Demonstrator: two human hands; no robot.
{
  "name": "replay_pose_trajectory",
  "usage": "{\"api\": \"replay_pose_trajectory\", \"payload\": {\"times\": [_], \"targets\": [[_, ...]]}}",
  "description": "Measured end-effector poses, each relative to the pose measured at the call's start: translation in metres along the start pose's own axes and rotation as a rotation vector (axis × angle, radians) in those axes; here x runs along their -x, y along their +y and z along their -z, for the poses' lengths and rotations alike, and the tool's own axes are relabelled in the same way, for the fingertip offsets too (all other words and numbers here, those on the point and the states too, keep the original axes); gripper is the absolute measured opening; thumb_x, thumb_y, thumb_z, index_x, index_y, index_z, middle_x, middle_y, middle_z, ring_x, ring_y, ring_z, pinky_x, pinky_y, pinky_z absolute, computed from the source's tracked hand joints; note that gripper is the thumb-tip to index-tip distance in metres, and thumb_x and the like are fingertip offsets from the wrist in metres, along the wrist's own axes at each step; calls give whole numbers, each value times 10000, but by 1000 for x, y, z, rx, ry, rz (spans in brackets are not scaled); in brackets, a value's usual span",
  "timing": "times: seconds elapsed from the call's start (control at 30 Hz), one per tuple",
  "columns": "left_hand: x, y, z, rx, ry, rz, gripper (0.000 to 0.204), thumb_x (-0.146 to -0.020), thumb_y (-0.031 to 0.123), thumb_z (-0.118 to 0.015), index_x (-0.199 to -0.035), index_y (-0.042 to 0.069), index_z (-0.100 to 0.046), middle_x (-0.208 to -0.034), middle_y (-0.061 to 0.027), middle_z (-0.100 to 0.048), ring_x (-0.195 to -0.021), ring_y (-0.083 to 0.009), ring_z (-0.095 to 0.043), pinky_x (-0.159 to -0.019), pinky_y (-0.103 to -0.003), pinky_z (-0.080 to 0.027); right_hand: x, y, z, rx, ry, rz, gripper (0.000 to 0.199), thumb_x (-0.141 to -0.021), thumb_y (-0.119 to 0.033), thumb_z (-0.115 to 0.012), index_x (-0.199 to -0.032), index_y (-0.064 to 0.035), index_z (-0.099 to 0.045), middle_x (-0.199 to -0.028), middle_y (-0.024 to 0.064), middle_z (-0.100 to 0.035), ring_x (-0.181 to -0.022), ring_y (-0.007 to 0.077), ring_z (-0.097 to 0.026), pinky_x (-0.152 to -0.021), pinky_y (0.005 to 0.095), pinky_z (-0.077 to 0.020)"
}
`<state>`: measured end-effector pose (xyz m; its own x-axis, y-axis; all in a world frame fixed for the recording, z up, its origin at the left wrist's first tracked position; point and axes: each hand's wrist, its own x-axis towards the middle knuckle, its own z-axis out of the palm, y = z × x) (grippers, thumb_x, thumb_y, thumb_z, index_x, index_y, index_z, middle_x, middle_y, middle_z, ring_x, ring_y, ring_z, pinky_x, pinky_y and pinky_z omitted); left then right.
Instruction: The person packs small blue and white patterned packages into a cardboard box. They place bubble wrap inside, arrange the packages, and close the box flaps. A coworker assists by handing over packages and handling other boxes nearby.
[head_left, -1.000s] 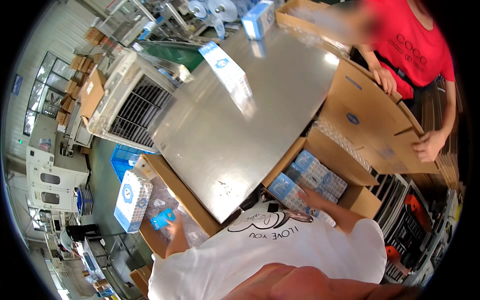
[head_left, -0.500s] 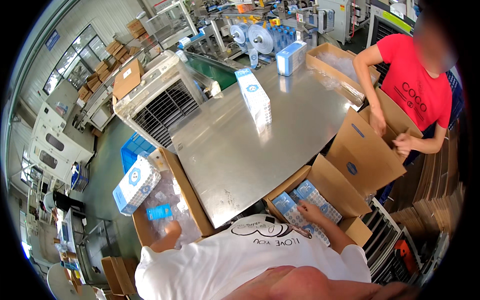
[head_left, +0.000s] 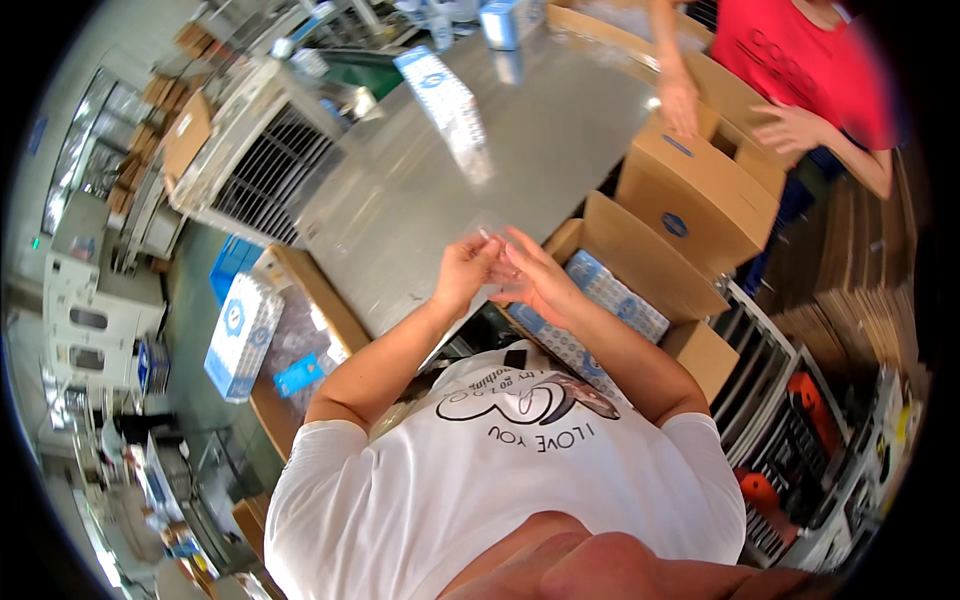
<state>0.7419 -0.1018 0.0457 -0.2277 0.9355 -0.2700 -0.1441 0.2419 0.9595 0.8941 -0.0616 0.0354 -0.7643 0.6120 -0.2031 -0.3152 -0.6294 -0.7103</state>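
Observation:
My left hand (head_left: 466, 272) and my right hand (head_left: 545, 283) are together over the near edge of the metal table. Between them is a small clear plastic piece (head_left: 512, 276), too blurred to tell its exact kind. The left fingers are closed on it, and the right fingers curve round its other side. Below my right forearm stands an open brown carton (head_left: 652, 250). Blue-and-white patterned boxes (head_left: 618, 300) lie in that carton, partly hidden by my arm.
Left of the table, a carton (head_left: 318, 290) holds clear plastic pieces, with a patterned box (head_left: 243, 335) on its edge. Another patterned box (head_left: 440, 95) stands on the metal table (head_left: 385, 215). At right, a co-worker in red (head_left: 790, 60) handles an open carton (head_left: 700, 190). Stacked flat cardboard (head_left: 860, 290) stands beyond.
My left hand has come up from the left carton and my right hand from the boxes; they now meet over the table edge with clear plastic. The co-worker's hands have shifted on their carton.

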Motion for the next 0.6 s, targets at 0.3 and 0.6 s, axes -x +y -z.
{"api": "replay_pose_trajectory", "payload": {"times": [0.3,0.6], "targets": [[-54,-18,-72,270,-641,493,451,-996,310,-458,-1363,50,-425,-1359,-179,-477,-1260,-292,-464,-969,-446,-454,83,-29,132,-125,116,6,473,-1005,-284,-400,-1440,-106,-349,-1302,117,-535,-1147,316,-565,-865,460,-530],[-131,-107,-43,-275,-447,391,328,-939,355,-549,-958,31,-601,-784,-57,-613,-648,-131,-569,-577,-267,-464,47,20,224,1056,713,-1,324,-876,-221,-614,-1137,-28,-615,-950,100,-694,-842,181,-657,-720,319,-525]]}}
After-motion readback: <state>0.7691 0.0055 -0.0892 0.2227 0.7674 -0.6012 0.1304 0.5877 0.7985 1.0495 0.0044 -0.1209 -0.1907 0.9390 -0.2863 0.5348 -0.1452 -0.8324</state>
